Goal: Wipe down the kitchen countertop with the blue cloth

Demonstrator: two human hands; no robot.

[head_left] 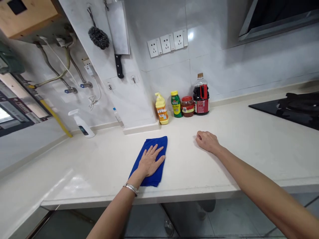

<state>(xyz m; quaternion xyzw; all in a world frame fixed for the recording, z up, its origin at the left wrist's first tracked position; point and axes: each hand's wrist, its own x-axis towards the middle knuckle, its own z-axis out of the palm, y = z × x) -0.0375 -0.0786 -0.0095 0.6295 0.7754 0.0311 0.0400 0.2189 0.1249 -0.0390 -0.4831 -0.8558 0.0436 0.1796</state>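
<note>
My left hand (150,161) lies flat with spread fingers on a folded blue cloth (156,177), pressing it against the white countertop (184,159). A silver bracelet (131,189) circles my left wrist. To the right, my right hand (207,141) rests on the counter as a loose fist, with nothing visible in it. Behind the hands, against the wall, stand a yellow pump bottle (162,111), a green bottle with a yellow cap (176,105), a red-lidded jar (187,107) and a large dark sauce bottle (201,98).
A white spray bottle (83,126) stands at the back left, and a small clear bottle (118,117) beside the pillar. A cleaver (119,30) and a steel scrubber (98,37) hang above. A black gas stove (294,107) lies at the right.
</note>
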